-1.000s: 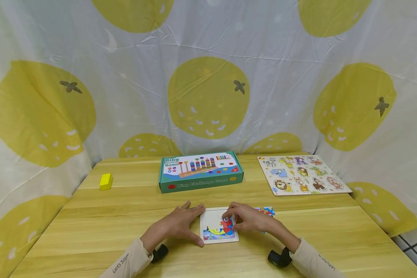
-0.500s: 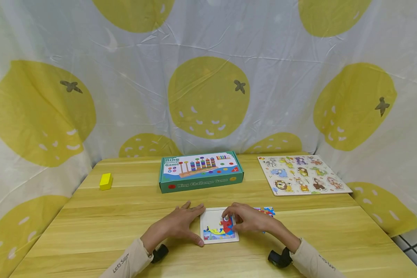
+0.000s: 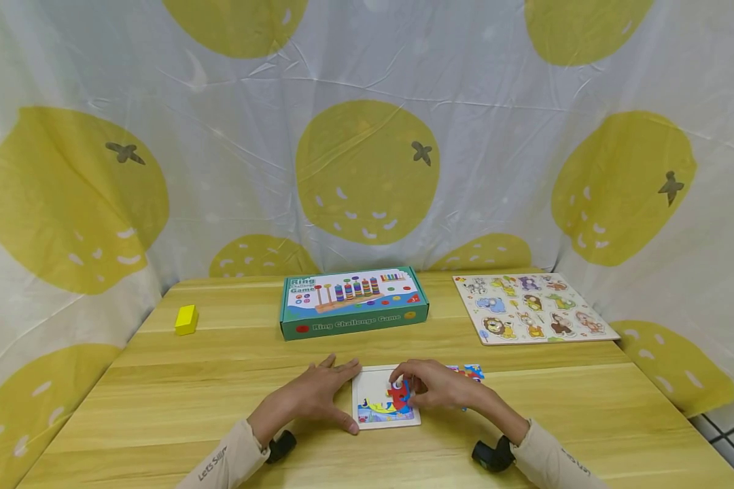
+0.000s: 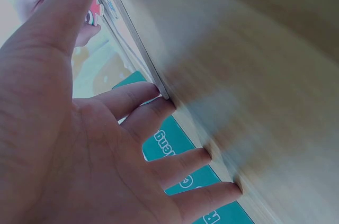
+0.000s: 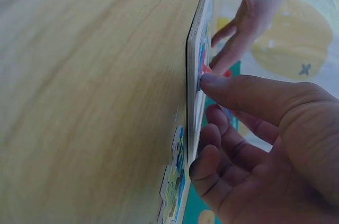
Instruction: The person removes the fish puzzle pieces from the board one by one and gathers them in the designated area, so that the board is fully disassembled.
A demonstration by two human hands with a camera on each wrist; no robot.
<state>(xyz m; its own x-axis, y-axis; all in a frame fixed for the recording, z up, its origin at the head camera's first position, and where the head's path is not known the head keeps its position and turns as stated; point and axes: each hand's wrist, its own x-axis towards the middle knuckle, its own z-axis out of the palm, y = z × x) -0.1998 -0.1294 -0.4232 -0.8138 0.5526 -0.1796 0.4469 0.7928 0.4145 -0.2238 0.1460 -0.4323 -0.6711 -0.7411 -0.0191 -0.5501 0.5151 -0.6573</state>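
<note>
A small square puzzle tray (image 3: 370, 385) lies on the table before me, its lower part filled with a yellow, blue and red picture. My left hand (image 3: 315, 395) rests at its left side with fingers spread; in the left wrist view the fingertips (image 4: 165, 103) touch the tray's edge. Over the tray's right part, my right hand (image 3: 443, 386) pinches a red puzzle piece (image 3: 397, 392) with an eye printed on it. This piece (image 4: 95, 12) also shows in the left wrist view. Fingers partly cover it, so I cannot tell whether it sits flush.
Several loose puzzle pieces (image 3: 474, 371) lie right of the tray, partly behind my right hand. Farther back stands a green Ring Challenge Game box (image 3: 355, 322). An animal puzzle board (image 3: 520, 333) lies at the back right, a yellow block (image 3: 186, 319) at the left.
My right hand has shifted very slightly at the tray's right side, and the red puzzle piece with it. The left hand has stayed in place.
</note>
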